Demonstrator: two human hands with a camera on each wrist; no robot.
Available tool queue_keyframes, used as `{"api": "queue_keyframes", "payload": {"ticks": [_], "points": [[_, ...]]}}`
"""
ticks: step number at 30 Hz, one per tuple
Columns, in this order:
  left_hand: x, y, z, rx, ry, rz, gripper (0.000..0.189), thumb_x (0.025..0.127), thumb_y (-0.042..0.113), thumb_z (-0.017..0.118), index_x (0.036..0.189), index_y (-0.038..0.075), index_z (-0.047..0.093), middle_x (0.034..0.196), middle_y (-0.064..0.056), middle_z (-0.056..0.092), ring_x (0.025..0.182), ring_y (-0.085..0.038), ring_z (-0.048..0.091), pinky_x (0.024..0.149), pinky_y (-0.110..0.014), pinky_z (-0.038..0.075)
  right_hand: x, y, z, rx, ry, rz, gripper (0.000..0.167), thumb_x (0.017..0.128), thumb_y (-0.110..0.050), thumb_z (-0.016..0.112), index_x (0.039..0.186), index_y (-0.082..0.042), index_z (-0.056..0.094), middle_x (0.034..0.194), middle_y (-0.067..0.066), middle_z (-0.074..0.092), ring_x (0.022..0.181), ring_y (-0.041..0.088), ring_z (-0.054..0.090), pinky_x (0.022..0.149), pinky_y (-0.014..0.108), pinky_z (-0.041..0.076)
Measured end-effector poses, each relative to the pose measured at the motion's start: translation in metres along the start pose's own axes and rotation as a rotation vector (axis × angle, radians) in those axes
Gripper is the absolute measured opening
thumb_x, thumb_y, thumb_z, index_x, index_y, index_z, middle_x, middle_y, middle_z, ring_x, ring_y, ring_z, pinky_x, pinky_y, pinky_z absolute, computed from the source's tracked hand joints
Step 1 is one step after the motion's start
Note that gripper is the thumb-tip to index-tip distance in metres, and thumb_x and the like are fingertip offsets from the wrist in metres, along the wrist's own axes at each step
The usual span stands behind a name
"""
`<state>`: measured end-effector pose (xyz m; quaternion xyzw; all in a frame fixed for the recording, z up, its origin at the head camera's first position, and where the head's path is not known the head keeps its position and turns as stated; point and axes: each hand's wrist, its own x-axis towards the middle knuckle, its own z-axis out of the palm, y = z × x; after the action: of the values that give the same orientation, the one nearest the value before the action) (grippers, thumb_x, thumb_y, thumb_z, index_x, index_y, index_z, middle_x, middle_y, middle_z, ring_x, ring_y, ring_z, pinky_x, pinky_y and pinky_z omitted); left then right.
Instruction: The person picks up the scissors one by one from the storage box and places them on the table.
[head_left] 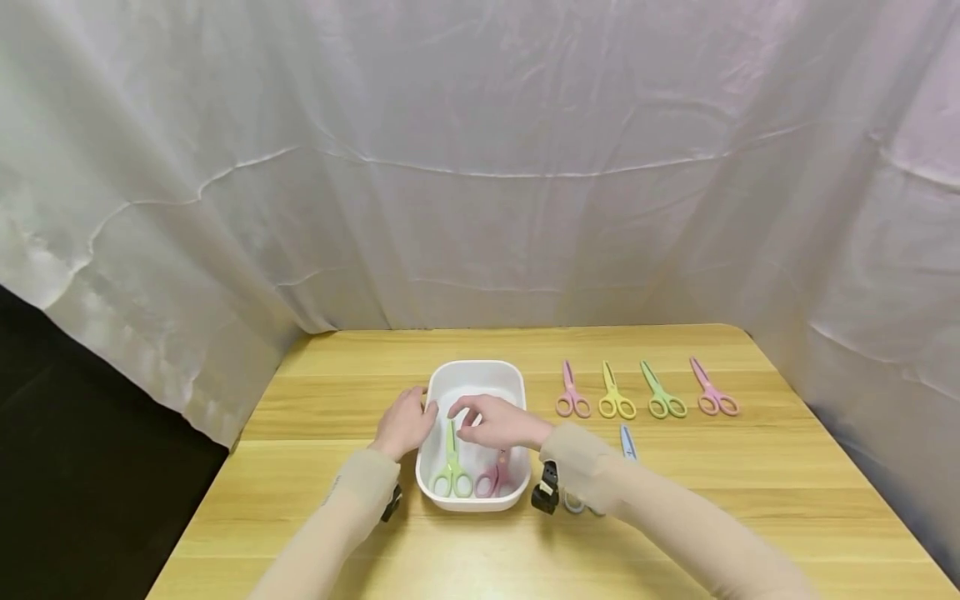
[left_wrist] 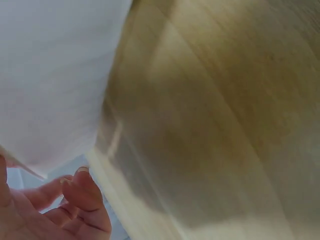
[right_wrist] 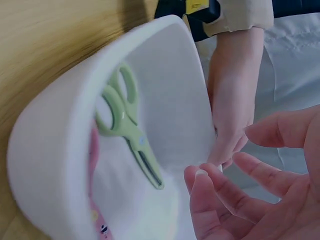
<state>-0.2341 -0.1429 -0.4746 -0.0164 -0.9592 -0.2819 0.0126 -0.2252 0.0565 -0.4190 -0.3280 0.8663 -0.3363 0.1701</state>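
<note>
A white plastic bin [head_left: 472, 505] stands on the table. My left hand [head_left: 405, 425] grips its left side, the thumb at the rim and the fingers outside. Inside the bin lie light green scissors [head_left: 452, 471] and pink scissors [head_left: 492, 479], handles toward me. My right hand [head_left: 495, 422] is above the bin over the pink scissors' blades, partly hiding them. Its fingers are loosely bent and hold nothing. In the right wrist view the green scissors [right_wrist: 125, 115] lie against the inner wall, and only part of the pink scissors [right_wrist: 100, 220] shows.
On the right, pink scissors [head_left: 572, 393], yellow scissors [head_left: 615, 396], green scissors [head_left: 660, 396] and more pink scissors [head_left: 712, 390] form a row. A blue scissor blade [head_left: 627, 440] and pale blue handles [head_left: 573, 503] show around my right sleeve. A light curtain [head_left: 487, 233] hangs behind the table.
</note>
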Motion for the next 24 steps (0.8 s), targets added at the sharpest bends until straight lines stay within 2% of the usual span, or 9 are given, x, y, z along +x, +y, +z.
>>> {"api": "queue_keyframes", "payload": {"ticks": [6,13,17,19,24], "points": [[-0.001,-0.002,0.008,-0.017,-0.004,-0.011,0.05,0.103,0.028,0.042,0.142,-0.003,0.053,0.116,-0.022,0.065,0.097,-0.03,0.064,0.086,-0.051,0.056,0.007,-0.004,0.004,-0.003,-0.045,0.036,0.038,0.092,-0.013,0.063,0.129,-0.005,0.062,0.109,0.016,0.073,0.098,0.024,0.069,0.08,0.028,0.056],[-0.001,0.0,0.009,-0.031,-0.012,-0.036,0.051,0.104,0.029,0.04,0.145,0.0,0.05,0.116,-0.019,0.065,0.099,-0.029,0.064,0.086,-0.049,0.056,0.013,-0.005,0.003,-0.088,-0.138,0.131,0.04,0.092,-0.019,0.065,0.131,-0.01,0.063,0.112,0.014,0.072,0.098,0.019,0.066,0.08,0.029,0.054],[-0.002,0.0,0.01,-0.02,-0.006,-0.035,0.05,0.104,0.029,0.04,0.145,0.001,0.051,0.112,-0.018,0.065,0.096,-0.028,0.062,0.085,-0.048,0.056,0.017,-0.005,0.004,-0.139,-0.176,0.138,0.041,0.092,-0.02,0.065,0.132,-0.011,0.062,0.115,0.012,0.071,0.099,0.018,0.065,0.082,0.029,0.053],[-0.003,-0.001,0.01,-0.014,-0.002,-0.035,0.05,0.104,0.028,0.04,0.145,0.002,0.051,0.111,-0.017,0.065,0.094,-0.027,0.062,0.083,-0.047,0.056,0.018,-0.005,0.006,-0.139,-0.2,0.137,0.042,0.093,-0.02,0.064,0.134,-0.01,0.061,0.113,0.013,0.071,0.095,0.02,0.067,0.077,0.027,0.053],[-0.005,0.0,0.009,-0.009,0.006,-0.031,0.051,0.104,0.029,0.039,0.145,0.001,0.051,0.111,-0.018,0.065,0.096,-0.028,0.062,0.086,-0.048,0.056,0.02,-0.009,0.01,-0.139,-0.26,0.16,0.046,0.095,-0.022,0.062,0.139,-0.01,0.058,0.106,0.009,0.068,0.073,0.015,0.062,0.061,0.022,0.047]]}}
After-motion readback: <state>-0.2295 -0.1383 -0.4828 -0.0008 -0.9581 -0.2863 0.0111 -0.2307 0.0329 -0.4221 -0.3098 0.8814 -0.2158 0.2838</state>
